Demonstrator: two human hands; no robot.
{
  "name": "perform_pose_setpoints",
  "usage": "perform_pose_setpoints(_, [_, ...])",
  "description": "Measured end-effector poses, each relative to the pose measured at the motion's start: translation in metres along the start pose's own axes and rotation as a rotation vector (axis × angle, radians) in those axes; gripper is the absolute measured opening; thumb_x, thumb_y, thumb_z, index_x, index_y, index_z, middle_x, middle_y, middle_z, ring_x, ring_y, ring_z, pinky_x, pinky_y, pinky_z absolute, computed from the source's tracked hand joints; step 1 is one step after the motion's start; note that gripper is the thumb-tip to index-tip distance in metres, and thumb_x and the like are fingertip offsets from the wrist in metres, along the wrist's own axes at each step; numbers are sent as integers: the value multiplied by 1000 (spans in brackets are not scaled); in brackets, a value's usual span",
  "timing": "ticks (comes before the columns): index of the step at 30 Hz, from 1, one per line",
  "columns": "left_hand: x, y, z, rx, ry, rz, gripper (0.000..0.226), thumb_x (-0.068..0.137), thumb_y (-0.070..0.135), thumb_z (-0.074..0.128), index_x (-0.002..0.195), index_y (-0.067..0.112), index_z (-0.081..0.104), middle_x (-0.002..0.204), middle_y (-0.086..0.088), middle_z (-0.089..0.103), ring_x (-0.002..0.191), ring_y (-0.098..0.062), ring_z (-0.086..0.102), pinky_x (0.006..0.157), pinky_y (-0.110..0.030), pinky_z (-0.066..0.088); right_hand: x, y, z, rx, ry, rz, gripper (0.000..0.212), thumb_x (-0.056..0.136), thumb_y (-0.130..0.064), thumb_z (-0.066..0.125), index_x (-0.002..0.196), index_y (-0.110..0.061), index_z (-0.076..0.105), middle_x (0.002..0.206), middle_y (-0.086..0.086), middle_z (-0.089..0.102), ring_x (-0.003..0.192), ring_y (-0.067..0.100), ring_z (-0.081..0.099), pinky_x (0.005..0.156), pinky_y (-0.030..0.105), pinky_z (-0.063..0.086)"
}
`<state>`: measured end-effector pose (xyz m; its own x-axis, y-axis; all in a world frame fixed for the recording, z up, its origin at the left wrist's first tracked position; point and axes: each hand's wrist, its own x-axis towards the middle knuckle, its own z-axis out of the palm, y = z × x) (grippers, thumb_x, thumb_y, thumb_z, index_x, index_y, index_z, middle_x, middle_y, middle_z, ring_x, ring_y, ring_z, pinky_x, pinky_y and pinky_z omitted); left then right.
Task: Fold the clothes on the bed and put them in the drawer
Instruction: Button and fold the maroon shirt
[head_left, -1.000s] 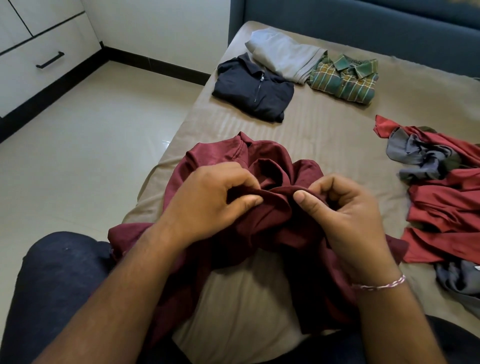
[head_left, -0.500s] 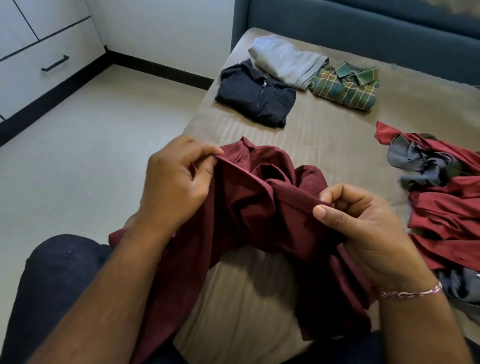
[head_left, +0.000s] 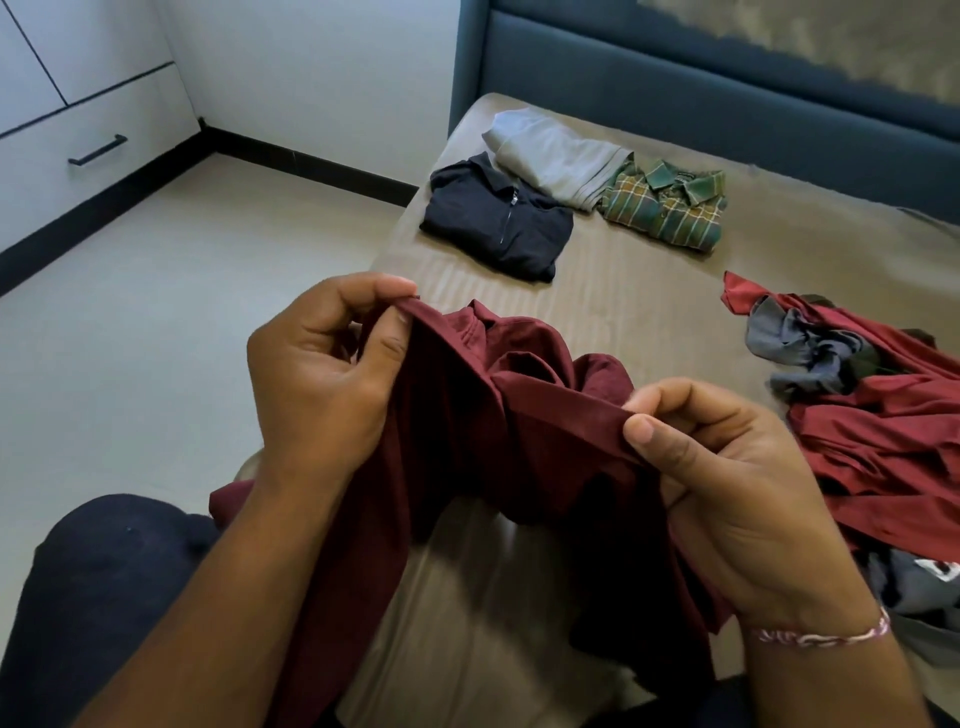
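clothes pile (head_left: 883, 431) cut off right

No writing, label or number could be read anywhere; a white mark on the grey garment (head_left: 930, 582) at four o'clock stayed illegible.

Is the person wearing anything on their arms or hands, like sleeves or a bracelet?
No sleeves show: both forearms are bare as far up as the picture reaches. The right hand has a thin braided thread bracelet round the wrist, pink and white twisted together. The left hand has nothing on its wrist, and no rings show on either hand.
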<state>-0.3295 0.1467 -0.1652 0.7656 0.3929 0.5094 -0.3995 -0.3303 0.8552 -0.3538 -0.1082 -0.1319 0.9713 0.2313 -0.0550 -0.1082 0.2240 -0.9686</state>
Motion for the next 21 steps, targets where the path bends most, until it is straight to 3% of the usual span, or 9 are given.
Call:
perform_pose_setpoints(2, [-4,11,1,9,-46,92,21,93,3,74,105,19,75,101,11,75,95,-7,73,86,-20,56,-5,-4,9,26,16,-6,16,75,-9,83,90,-8,78,88,16,72,80,23,70,78,28,62])
perform_pose_setpoints(7, [-17,33,6,-66,-244,346,15,86,-4,79,97,5,79,95,-3,77,90,-20,75,81,-37,59,-13,-14,25,-43,13,-63,31,72,-15,85,102,-10,77,91,15,72,87,25,68,88,34,57])
perform_pose_setpoints(11, [-24,41,3,-114,-311,478,11,84,-2,82,94,1,79,93,-3,78,89,-22,74,78,-38,58,-18,-25,42,-52,43,-123,27,71,-6,84,96,-12,75,86,18,72,82,29,69,84,35,59])
perform_pose_setpoints(18, [-25,41,-7,-91,-355,592,9,88,1,82,96,-1,79,96,-8,77,91,-28,72,79,-40,57,-26,-25,59,-70,89,-143,28,69,-9,80,94,-18,75,85,15,74,79,29,70,80,37,58])
perform_pose_setpoints(21, [-24,40,-9,-57,-375,640,6,90,3,81,95,-1,80,96,-8,77,90,-29,71,78,-40,56,-29,-27,63,-66,102,-162,27,70,-9,79,94,-19,76,84,15,75,77,25,73,75,31,61])
